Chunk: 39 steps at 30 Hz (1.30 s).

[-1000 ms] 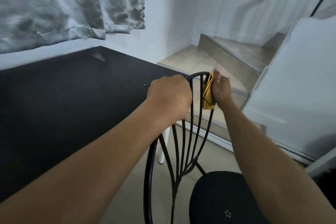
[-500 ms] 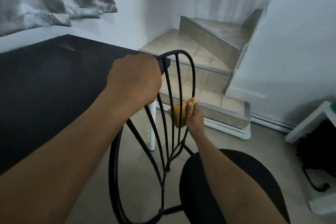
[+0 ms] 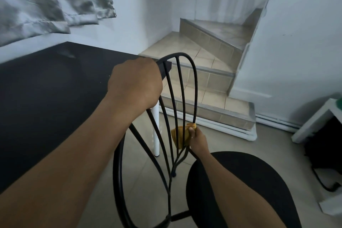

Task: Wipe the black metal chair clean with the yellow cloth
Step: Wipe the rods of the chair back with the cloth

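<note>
The floor [image 3: 140, 177] is pale tile, and the walls are white. At 5 o'clock, nearest of all, is the round black seat [image 3: 246, 187] of the black metal chair [image 3: 118, 172]. Its thin looped back rises from 6 o'clock up to the middle of the view.

The right hand [image 3: 197, 139] is low on the chair back, just above the seat. It is closed tight on the yellow cloth [image 3: 178, 136], which is pressed on the rods where they come together. The cloth sits partly behind the rods. The left hand [image 3: 135, 84] is a fist clenched around the top left of the chair back.

At 9 o'clock is a big black table [image 3: 46, 98]. Its top is bare and its corner pokes out right behind the chair's top. One white table leg [image 3: 156, 131] stands on the floor behind the rods.

At 3 o'clock is a low white shelf [image 3: 312, 126] with dark things under it, too dim to tell apart. A small bit of green shows on top at the edge of the view.

Farther back, at 1 o'clock, tan tiled stairs [image 3: 209, 65] turn up along the white wall [image 3: 296, 52]. At 10 o'clock a shiny grey curtain [image 3: 46, 2] hangs above the table.
</note>
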Each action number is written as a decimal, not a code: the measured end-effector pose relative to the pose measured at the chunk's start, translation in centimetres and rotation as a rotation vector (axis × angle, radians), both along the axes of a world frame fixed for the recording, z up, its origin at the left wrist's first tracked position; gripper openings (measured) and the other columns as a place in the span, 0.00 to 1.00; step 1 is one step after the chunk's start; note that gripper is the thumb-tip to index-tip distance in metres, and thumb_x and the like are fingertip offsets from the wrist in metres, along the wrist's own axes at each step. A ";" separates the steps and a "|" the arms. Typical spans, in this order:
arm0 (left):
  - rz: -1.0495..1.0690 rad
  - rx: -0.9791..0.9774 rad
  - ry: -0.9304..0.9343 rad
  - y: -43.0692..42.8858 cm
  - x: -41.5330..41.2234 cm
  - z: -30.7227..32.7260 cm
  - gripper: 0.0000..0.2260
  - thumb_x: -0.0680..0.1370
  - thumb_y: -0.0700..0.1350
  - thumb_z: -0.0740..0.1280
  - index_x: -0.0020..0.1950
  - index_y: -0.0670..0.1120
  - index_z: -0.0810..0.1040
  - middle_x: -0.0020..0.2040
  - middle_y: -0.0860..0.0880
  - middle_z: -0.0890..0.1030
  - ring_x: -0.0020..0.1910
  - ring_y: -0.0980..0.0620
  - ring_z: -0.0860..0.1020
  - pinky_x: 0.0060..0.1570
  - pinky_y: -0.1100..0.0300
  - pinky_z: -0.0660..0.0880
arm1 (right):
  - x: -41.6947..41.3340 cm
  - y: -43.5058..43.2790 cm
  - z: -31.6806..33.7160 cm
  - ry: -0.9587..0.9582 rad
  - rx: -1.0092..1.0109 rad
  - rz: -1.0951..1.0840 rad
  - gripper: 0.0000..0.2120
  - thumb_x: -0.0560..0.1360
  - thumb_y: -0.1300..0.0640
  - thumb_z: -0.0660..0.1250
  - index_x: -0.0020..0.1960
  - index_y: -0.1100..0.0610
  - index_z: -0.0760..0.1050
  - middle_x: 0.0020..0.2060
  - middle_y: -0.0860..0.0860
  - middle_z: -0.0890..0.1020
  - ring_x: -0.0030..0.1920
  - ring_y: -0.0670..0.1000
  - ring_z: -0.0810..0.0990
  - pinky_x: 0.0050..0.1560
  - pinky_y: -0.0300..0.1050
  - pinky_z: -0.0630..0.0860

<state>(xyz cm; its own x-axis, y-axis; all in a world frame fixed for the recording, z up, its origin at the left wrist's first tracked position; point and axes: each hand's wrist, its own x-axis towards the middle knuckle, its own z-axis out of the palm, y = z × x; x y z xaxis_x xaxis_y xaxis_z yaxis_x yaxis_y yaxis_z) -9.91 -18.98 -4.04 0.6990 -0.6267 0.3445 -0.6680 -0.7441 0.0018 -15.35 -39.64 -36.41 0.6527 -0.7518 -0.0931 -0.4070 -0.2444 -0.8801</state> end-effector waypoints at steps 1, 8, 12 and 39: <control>-0.001 0.002 -0.002 0.0 -0.1 0.0 0.07 0.79 0.40 0.61 0.42 0.45 0.68 0.30 0.50 0.66 0.26 0.53 0.63 0.25 0.61 0.54 | 0.3 -0.1 1.4 -0.046 0.020 -0.014 0.13 0.84 0.48 0.54 0.55 0.54 0.74 0.46 0.55 0.82 0.48 0.55 0.81 0.45 0.44 0.76; -0.013 -0.013 0.017 0.1 -0.3 0.2 0.05 0.80 0.41 0.59 0.44 0.44 0.66 0.31 0.50 0.64 0.30 0.49 0.65 0.30 0.57 0.59 | 1.8 -1.7 15.2 -0.401 -0.117 -0.210 0.16 0.85 0.48 0.52 0.56 0.57 0.73 0.37 0.49 0.72 0.37 0.45 0.71 0.38 0.39 0.70; -0.027 -0.028 0.039 0.1 -0.3 0.1 0.04 0.80 0.42 0.58 0.46 0.45 0.65 0.31 0.50 0.63 0.33 0.48 0.67 0.34 0.56 0.62 | 1.1 -1.5 23.0 -0.655 -0.149 -0.270 0.13 0.85 0.49 0.53 0.52 0.53 0.74 0.38 0.45 0.74 0.41 0.43 0.72 0.43 0.39 0.71; -0.048 0.001 0.036 0.2 -0.2 0.1 0.05 0.81 0.43 0.59 0.53 0.43 0.71 0.31 0.50 0.63 0.35 0.49 0.70 0.34 0.55 0.64 | 5.9 4.2 22.7 -0.477 -0.449 0.026 0.08 0.83 0.53 0.59 0.55 0.56 0.75 0.36 0.46 0.79 0.34 0.45 0.76 0.36 0.42 0.74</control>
